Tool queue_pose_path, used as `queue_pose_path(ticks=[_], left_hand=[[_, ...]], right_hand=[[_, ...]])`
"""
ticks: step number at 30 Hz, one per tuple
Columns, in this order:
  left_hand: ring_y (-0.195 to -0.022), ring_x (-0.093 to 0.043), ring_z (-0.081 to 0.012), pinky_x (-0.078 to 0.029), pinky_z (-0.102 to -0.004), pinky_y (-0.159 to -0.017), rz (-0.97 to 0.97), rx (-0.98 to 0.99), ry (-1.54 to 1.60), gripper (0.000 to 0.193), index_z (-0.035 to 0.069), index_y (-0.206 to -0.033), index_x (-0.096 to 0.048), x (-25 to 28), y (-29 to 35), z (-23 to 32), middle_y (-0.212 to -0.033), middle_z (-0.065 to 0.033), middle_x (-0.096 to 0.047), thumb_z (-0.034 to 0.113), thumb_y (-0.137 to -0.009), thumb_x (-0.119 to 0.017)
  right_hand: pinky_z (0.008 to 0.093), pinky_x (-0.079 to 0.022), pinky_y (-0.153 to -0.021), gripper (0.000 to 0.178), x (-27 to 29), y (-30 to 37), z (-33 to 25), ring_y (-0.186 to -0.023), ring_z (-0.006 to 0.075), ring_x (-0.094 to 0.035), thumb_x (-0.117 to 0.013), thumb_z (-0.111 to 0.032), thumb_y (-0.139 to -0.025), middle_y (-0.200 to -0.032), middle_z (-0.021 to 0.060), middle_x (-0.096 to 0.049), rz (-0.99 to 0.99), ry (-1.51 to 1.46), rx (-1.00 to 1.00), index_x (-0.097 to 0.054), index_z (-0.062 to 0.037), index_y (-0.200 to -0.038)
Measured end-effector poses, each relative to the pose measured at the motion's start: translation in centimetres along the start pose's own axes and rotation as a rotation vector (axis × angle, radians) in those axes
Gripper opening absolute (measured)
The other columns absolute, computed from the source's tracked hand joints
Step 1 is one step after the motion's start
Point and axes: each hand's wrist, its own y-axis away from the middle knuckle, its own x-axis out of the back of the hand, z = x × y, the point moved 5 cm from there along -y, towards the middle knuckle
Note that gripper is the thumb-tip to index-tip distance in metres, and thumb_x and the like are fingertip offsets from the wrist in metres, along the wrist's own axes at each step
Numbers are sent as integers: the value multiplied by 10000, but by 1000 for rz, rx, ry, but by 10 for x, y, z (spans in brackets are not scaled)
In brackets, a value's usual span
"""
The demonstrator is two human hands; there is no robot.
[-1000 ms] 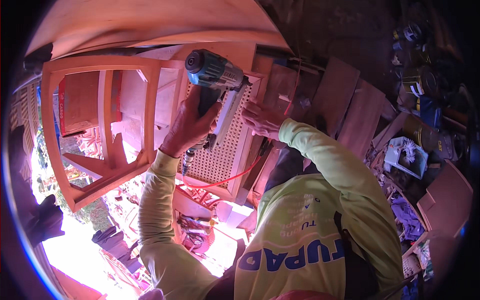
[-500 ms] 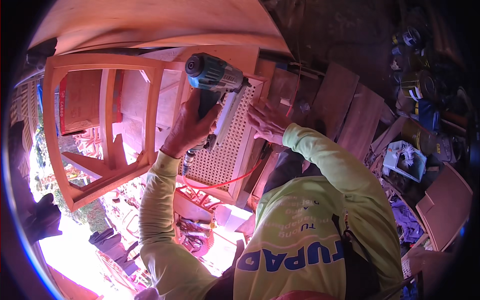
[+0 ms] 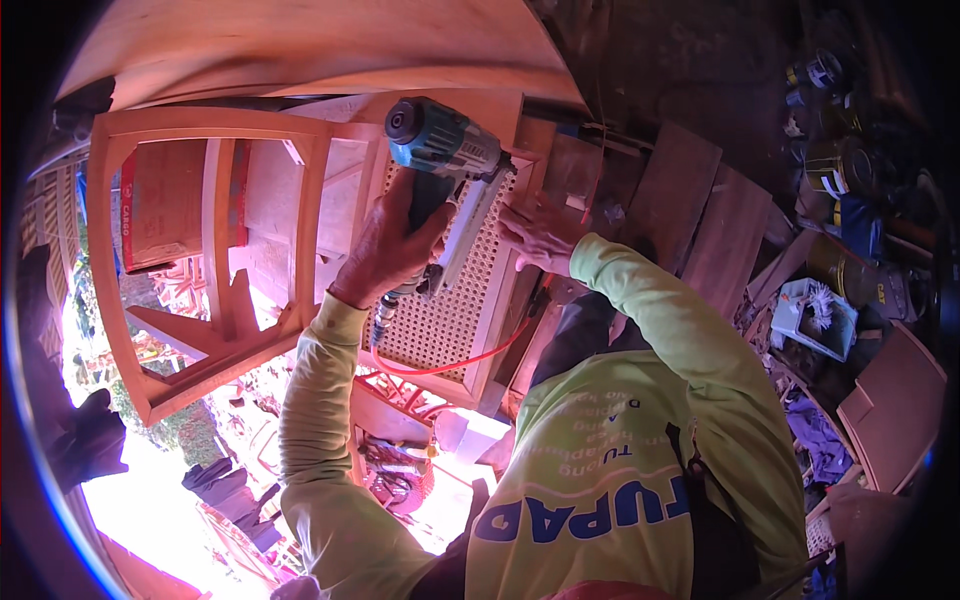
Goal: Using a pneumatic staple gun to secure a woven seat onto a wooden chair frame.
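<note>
My left hand (image 3: 385,250) is wrapped around the grip of a teal and grey air nailer (image 3: 450,145). A red air hose (image 3: 450,367) runs from the tool's lower end. The nailer lies over a woven cane panel (image 3: 425,320) set in a wooden frame (image 3: 488,335), its nose by the frame's upper right part. Close to that nose, my right hand (image 3: 540,235) rests on the frame's right side with fingers stretched out. Whether a thin piece lies under those fingers, I cannot tell.
An open wooden frame (image 3: 140,300) stands to the left. A large curved wooden sheet (image 3: 330,50) spans the top. Boards (image 3: 725,230) lie to the right, near a light blue container (image 3: 815,320) and several cans (image 3: 838,168). A brown cardboard piece (image 3: 895,410) is at far right.
The nailer and my left hand have shifted slightly right and toward the top, bringing the nose nearer the frame's corner. My right hand has moved a little, its fingers still on the frame.
</note>
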Motion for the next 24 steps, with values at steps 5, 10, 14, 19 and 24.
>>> queue_pose_path(ticks=[5, 10, 14, 19, 24], left_hand=[[-624, -605, -146, -510, -327, -564, -58, 8, -31, 522, 63, -1444, -414, -5, -4, 0, -830, -66, -631, 150, -990, -658], [-617, -618, -161, -514, -338, -571, -66, 18, -67, 510, 63, -1438, -423, -6, -6, -7, -811, -78, -635, 151, -992, -655], [-612, -635, -172, -517, -359, -575, -83, -4, -130, 516, 65, -1444, -427, -8, -12, 2, -798, -88, -640, 150, -989, -657], [-605, -634, -176, -518, -367, -574, -101, -8, -133, 526, 66, -1454, -421, -9, -15, -2, -793, -89, -639, 145, -988, -653], [-597, -635, -185, -517, -372, -571, -107, -5, -166, 533, 65, -1459, -408, -10, -17, 2, -789, -104, -643, 142, -989, -647]], right_hand=[[550, -428, -1044, 820, 1, -3, 0, -1433, 301, -428, -719, -610, -790, -1482, 116, -492, 4, 0, -1, -541, -82, -1391], [530, -432, -1068, 829, 6, -3, -1, -1434, 295, -425, -732, -605, -771, -1493, 109, -473, 20, -4, 9, -543, -81, -1385], [533, -355, -1191, 749, 0, -2, 0, -1474, 320, -355, -654, -558, -845, -1530, 118, -445, 20, 18, 27, -552, -60, -1395], [444, -304, -1261, 684, 6, -2, -2, -1490, 338, -333, -583, -509, -901, -1543, 144, -432, 38, 61, 84, -548, -27, -1386], [438, -257, -1286, 662, 12, -1, -3, -1506, 341, -314, -562, -495, -923, -1539, 144, -439, 66, 58, 84, -552, -14, -1377]])
